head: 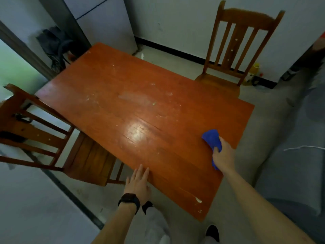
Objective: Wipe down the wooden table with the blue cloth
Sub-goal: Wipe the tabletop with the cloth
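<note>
Blue cloth (pixel 212 140) bunched in the grip of right hand (pixel 223 156); left hand (pixel 138 182) flat, seemingly touching wooden table (pixel 140 106).

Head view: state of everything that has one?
table, pale smears and specks mid-top; white chip by near corner.
cloth, bunched, on the table near its right edge.
right hand, grips cloth.
left hand, flat on table's near edge, fingers straight.
left chair, upright.
far chair, upright.

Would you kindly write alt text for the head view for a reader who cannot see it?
A person's right hand grips a blue cloth at the right edge of a smudged wooden table; the left hand rests flat on its near edge.
</note>
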